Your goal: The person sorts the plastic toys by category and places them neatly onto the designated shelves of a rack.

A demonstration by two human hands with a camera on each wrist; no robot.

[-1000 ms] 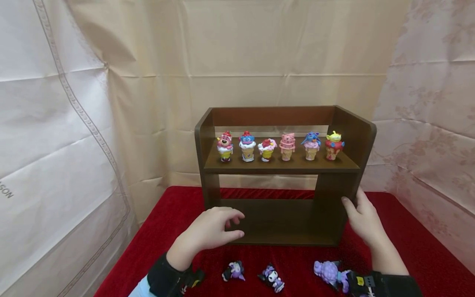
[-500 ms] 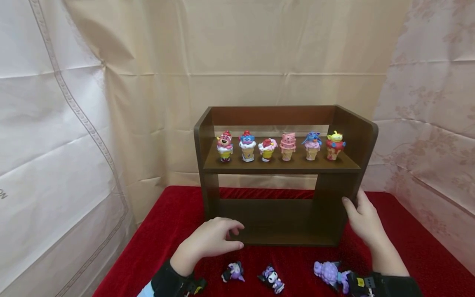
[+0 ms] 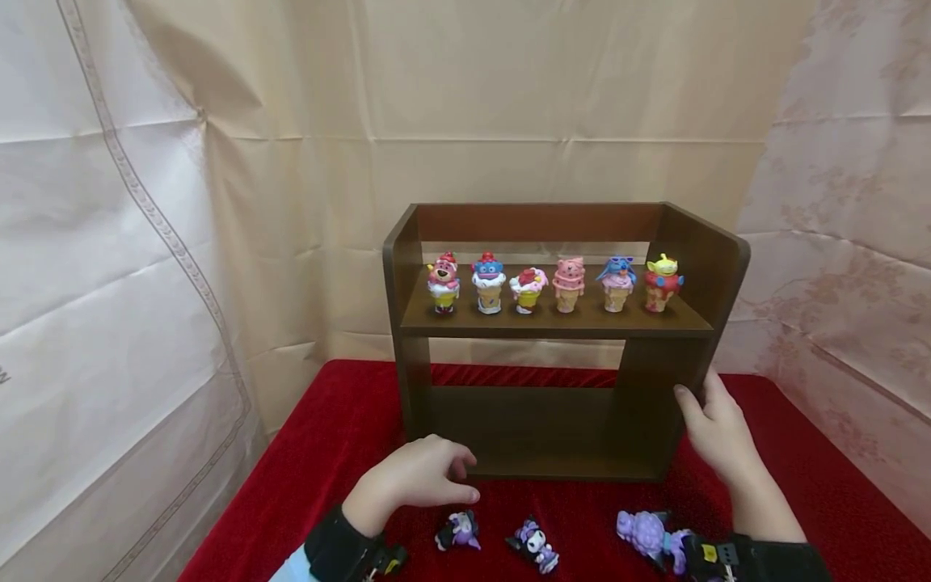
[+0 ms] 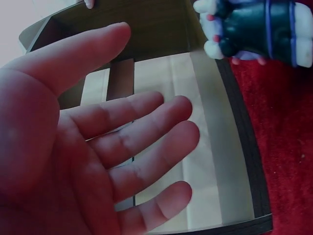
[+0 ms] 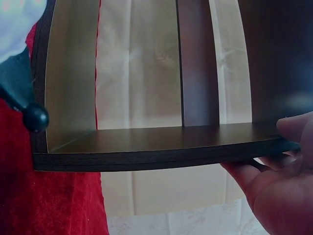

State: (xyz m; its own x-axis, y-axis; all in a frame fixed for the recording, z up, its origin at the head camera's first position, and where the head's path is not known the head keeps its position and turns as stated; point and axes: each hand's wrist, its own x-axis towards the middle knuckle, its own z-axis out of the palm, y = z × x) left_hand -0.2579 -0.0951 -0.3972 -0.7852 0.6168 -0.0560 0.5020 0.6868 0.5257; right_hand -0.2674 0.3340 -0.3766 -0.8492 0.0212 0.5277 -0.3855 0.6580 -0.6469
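Note:
A dark brown two-tier wooden shelf (image 3: 553,332) stands upright on the red cloth. My right hand (image 3: 722,428) grips the front edge of its right side panel, thumb inside and fingers round the outside, as the right wrist view also shows. In front of the shelf's lower left my left hand (image 3: 418,477) hovers with relaxed fingers; its palm is bare in the left wrist view. Just below that hand lies a small black and purple figurine (image 3: 460,530), with a similar figurine (image 3: 536,546) to its right. A larger purple figurine (image 3: 647,533) lies near my right wrist.
Several ice-cream-cone figurines stand in a row on the upper tier, from a pink bear (image 3: 444,283) to a green-headed alien (image 3: 663,283). The red cloth (image 3: 327,420) covers the table. Beige curtain (image 3: 553,97) hangs behind, with pale fabric on both sides.
My left hand has moved down, away from the shelf and closer to the small black and purple figurine. My right hand keeps its grip on the side panel. The head view shifts slightly.

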